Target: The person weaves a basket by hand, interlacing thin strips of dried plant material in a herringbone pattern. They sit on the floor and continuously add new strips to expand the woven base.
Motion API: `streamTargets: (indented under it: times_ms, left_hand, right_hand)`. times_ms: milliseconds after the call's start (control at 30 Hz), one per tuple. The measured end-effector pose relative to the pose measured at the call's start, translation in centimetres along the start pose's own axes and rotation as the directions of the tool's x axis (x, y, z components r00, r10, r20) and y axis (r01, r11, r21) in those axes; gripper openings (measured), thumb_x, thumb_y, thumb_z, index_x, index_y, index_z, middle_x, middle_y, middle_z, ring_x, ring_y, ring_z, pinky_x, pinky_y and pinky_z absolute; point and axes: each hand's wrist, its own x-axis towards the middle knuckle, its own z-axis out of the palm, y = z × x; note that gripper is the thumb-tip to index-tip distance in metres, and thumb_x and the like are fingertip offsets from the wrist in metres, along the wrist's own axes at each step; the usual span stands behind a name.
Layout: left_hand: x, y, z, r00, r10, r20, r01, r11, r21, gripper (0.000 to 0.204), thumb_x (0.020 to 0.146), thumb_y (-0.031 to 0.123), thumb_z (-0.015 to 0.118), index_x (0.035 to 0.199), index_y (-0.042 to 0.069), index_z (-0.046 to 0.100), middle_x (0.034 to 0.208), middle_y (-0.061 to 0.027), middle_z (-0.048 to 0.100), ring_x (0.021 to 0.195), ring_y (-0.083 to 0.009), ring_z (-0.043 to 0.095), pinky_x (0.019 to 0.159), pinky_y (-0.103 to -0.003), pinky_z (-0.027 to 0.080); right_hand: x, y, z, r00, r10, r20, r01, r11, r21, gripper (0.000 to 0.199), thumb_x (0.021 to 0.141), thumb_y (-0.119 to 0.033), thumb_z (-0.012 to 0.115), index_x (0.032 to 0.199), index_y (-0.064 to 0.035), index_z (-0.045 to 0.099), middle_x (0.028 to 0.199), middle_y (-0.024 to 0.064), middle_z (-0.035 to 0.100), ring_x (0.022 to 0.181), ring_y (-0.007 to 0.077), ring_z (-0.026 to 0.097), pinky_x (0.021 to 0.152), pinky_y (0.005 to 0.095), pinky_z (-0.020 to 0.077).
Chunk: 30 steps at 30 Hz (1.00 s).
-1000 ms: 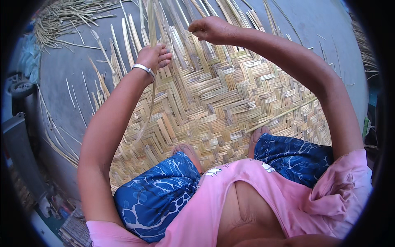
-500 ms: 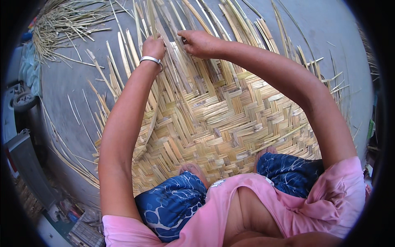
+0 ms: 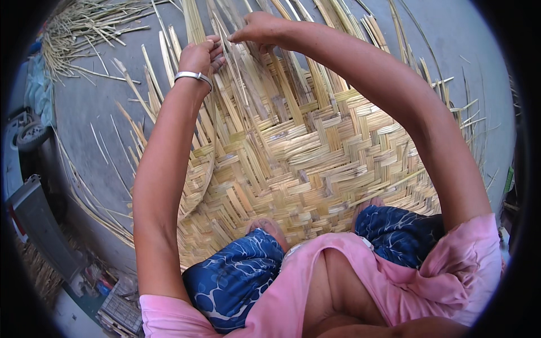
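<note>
Inspector: State the position of the work piece.

Recorder: The woven mat (image 3: 315, 152) lies flat on the grey floor (image 3: 96, 107), in front of the person and beneath both forearms. Its nearer area is closely interlaced. Along the far side, unwoven strips (image 3: 375, 35) fan outward over the floor.

Inspector: Condition of the left hand?

Recorder: The left hand (image 3: 198, 59) is over the far left portion of the mat, with a silver-coloured bracelet (image 3: 193, 75) at the wrist. Its fingers are curled around a long pale strip (image 3: 193, 22), which extends away from the person. A curved length also shows below the wrist, over the mat; whether it is the same piece, I cannot tell, as the hand covers the join.

Inspector: And the right?

Recorder: The right hand (image 3: 260, 29) is near the left, over the fanned ends, fingers bent and fingertips directed toward the other hand. Whether it pinches a strip, I cannot tell.

Inspector: Surroundings?

Recorder: A thin stalk (image 3: 389, 188) lies across the mat near the right foot (image 3: 372, 203). A heap of loose stalks (image 3: 84, 36) rests on the floor at the far left. A dark wheel (image 3: 32, 135) is noted at the left margin.
</note>
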Motion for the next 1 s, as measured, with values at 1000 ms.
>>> streamTargets:
  times_ms: [1000]
  left_hand:
    - [-2.1,-1.7,-1.4,0.978,-0.186,0.096,0.181,0.982,0.059,0.021,0.091,0.008,0.039,0.105,-0.004,0.049,0.080,-0.0066,0.056,0.063,-0.0154,0.056,0.049,-0.027,0.047]
  right_hand:
    - [2.3,0.2,1.5,0.999,-0.041,0.024,0.016,0.766,0.642,0.033,0.076,-0.031,0.064,0.090,-0.0008,0.063,0.075,0.0095,0.058,0.065,0.0205,0.054,0.059,0.0341,0.0429]
